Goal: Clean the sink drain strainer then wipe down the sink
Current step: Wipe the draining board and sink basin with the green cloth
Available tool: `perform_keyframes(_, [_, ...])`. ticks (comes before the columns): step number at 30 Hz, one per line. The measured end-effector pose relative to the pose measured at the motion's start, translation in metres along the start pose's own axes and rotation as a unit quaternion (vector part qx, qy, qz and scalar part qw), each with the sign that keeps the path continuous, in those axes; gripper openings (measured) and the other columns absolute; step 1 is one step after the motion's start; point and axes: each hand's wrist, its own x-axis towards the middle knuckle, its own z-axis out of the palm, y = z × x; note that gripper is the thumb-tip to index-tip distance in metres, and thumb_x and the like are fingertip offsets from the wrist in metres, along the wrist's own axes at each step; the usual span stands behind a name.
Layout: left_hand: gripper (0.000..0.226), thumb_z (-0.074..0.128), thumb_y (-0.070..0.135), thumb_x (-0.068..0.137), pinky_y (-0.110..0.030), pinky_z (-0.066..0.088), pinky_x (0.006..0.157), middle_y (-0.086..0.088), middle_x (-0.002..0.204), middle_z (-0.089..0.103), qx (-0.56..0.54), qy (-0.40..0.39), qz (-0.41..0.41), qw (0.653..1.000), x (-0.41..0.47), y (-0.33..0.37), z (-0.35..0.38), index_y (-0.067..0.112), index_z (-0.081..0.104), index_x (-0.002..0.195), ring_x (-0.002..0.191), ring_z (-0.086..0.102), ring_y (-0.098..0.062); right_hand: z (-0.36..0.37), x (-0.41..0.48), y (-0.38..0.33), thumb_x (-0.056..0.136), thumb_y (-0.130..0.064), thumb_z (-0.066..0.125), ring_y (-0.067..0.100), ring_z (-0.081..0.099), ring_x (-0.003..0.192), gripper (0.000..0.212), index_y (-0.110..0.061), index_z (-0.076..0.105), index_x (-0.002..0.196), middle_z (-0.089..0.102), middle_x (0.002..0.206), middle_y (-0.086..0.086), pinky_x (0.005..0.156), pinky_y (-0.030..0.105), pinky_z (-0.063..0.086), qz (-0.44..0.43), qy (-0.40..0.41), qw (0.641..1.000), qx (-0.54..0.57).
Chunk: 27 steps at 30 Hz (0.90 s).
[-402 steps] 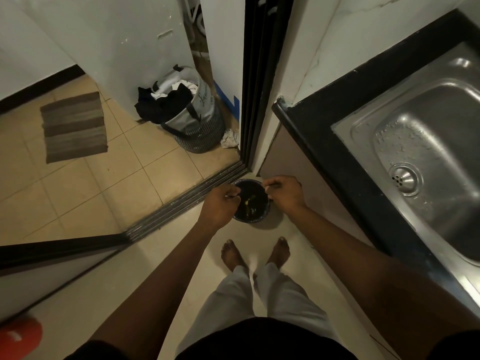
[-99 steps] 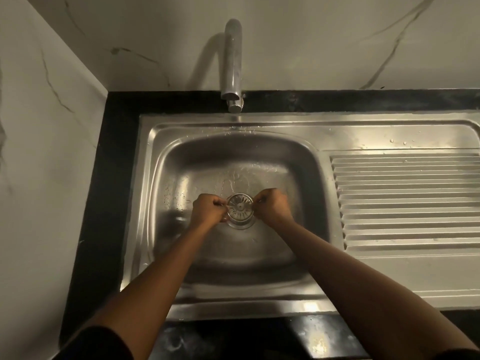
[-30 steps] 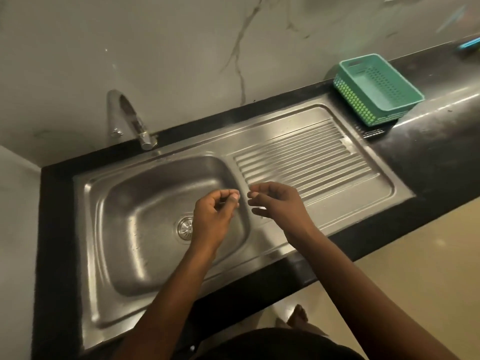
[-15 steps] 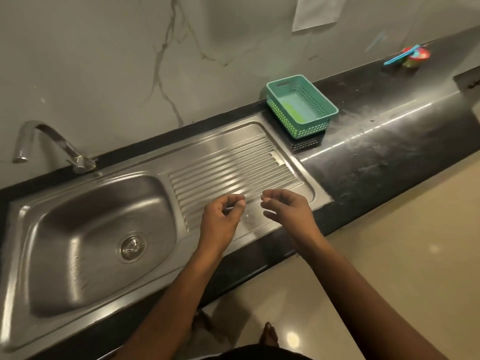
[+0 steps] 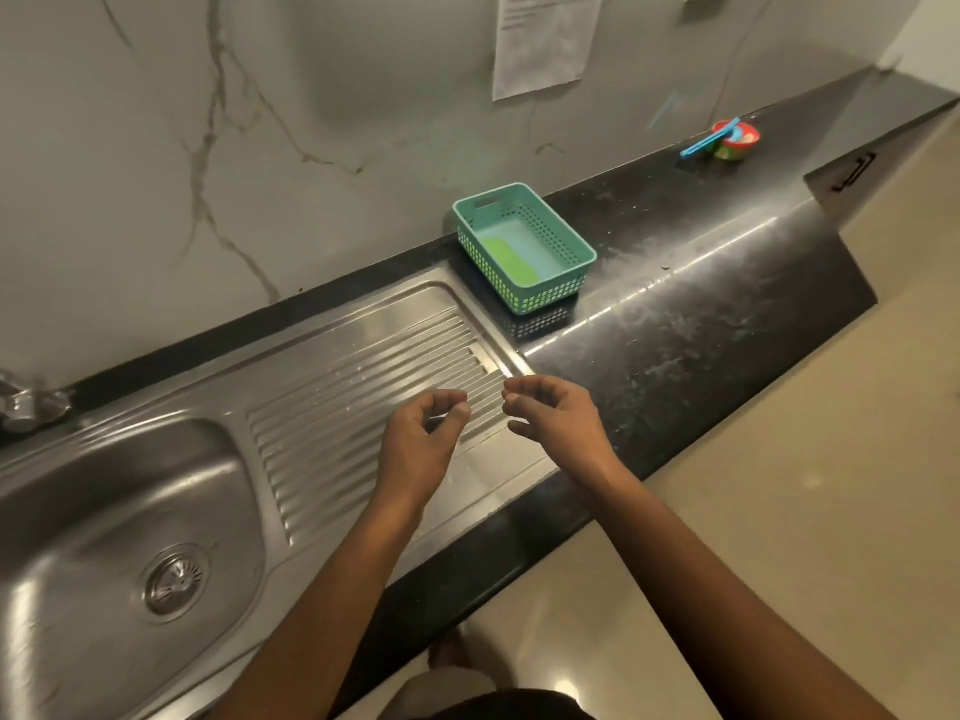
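Note:
The steel sink fills the lower left, and the round drain strainer sits in its drain hole. Beside the basin runs the ribbed drainboard. Over the drainboard's right end hover both hands, holding nothing. My left hand has its fingers curled with thumb and forefinger close together. My right hand is loosely curled with the fingers apart. A teal perforated basket stands behind the drainboard's right end, with a green flat thing lying inside it.
The black countertop runs to the right, dusty and streaked. A small red and green container with a blue stick sits far back right. The tap base shows at the left edge. A paper sheet hangs on the marble wall.
The view has swung to the right along the counter. Both hands have left the strainer in the drain and moved right over the drainboard, toward the basket.

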Motion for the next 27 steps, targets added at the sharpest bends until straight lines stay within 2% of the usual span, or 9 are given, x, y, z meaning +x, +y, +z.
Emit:
perform_keyframes(3, [0.013, 0.07, 0.029, 0.099, -0.046, 0.062, 0.097, 0.008, 0.109, 0.079, -0.007, -0.005, 0.003, 1.0, 0.016, 0.008, 0.006, 0.031, 0.076, 0.111, 0.107, 0.073, -0.01, -0.009, 0.022, -0.011, 0.097, -0.013, 0.07, 0.018, 0.075, 0.101, 0.017, -0.014, 0.075, 0.114, 0.077, 0.106, 0.004, 0.084, 0.028, 0.063, -0.009, 0.006, 1.0, -0.006])
perform_keyframes(7, [0.012, 0.07, 0.026, 0.099, -0.047, 0.061, 0.098, 0.007, 0.109, 0.079, -0.017, 0.004, -0.004, 1.0, 0.035, 0.02, 0.017, 0.032, 0.076, 0.108, 0.107, 0.074, -0.013, -0.021, 0.059, -0.032, 0.097, -0.009, 0.069, 0.026, 0.074, 0.101, 0.017, -0.009, 0.074, 0.113, 0.077, 0.105, 0.012, 0.089, 0.037, 0.063, -0.013, 0.01, 1.0, -0.014])
perform_keyframes(13, [0.012, 0.068, 0.024, 0.1, -0.048, 0.059, 0.101, 0.005, 0.113, 0.077, -0.031, 0.042, -0.009, 0.999, 0.046, 0.034, 0.042, 0.031, 0.075, 0.108, 0.109, 0.072, -0.014, -0.049, 0.147, -0.066, 0.097, -0.007, 0.068, 0.035, 0.074, 0.102, 0.017, -0.006, 0.074, 0.113, 0.076, 0.104, 0.013, 0.089, 0.042, 0.063, -0.04, -0.026, 0.995, -0.091])
perform_keyframes(16, [0.013, 0.068, 0.022, 0.1, -0.048, 0.058, 0.102, 0.006, 0.112, 0.077, -0.037, 0.085, -0.013, 0.996, 0.051, 0.039, 0.061, 0.027, 0.076, 0.109, 0.108, 0.071, -0.012, -0.059, 0.206, -0.077, 0.096, -0.01, 0.069, 0.026, 0.072, 0.104, 0.019, -0.008, 0.075, 0.114, 0.075, 0.107, 0.006, 0.092, 0.037, 0.061, -0.056, -0.037, 0.984, -0.165])
perform_keyframes(19, [0.015, 0.069, 0.021, 0.099, -0.047, 0.059, 0.101, 0.006, 0.109, 0.078, -0.043, 0.128, -0.024, 0.991, 0.056, 0.04, 0.081, 0.021, 0.078, 0.111, 0.105, 0.072, -0.01, -0.061, 0.261, -0.079, 0.092, -0.01, 0.072, 0.025, 0.072, 0.104, 0.023, -0.01, 0.076, 0.114, 0.076, 0.11, 0.007, 0.089, 0.037, 0.06, -0.07, -0.054, 0.957, -0.275])
perform_keyframes(23, [0.017, 0.07, 0.022, 0.099, -0.044, 0.061, 0.096, 0.006, 0.113, 0.079, -0.049, 0.168, -0.036, 0.984, 0.057, 0.035, 0.103, 0.021, 0.078, 0.114, 0.106, 0.073, -0.011, -0.055, 0.313, -0.077, 0.087, -0.005, 0.073, 0.033, 0.069, 0.11, 0.031, 0.0, 0.074, 0.118, 0.073, 0.119, 0.016, 0.097, 0.044, 0.058, -0.065, -0.082, 0.904, -0.415])
perform_keyframes(27, [0.013, 0.07, 0.026, 0.099, -0.032, 0.062, 0.087, 0.008, 0.108, 0.079, -0.051, 0.196, -0.049, 0.978, 0.051, 0.023, 0.112, 0.03, 0.078, 0.109, 0.105, 0.074, -0.011, -0.047, 0.34, -0.068, 0.087, -0.019, 0.082, 0.034, 0.066, 0.113, 0.041, 0.0, 0.066, 0.12, 0.069, 0.119, 0.015, 0.092, 0.038, 0.056, -0.026, -0.112, 0.859, -0.499])
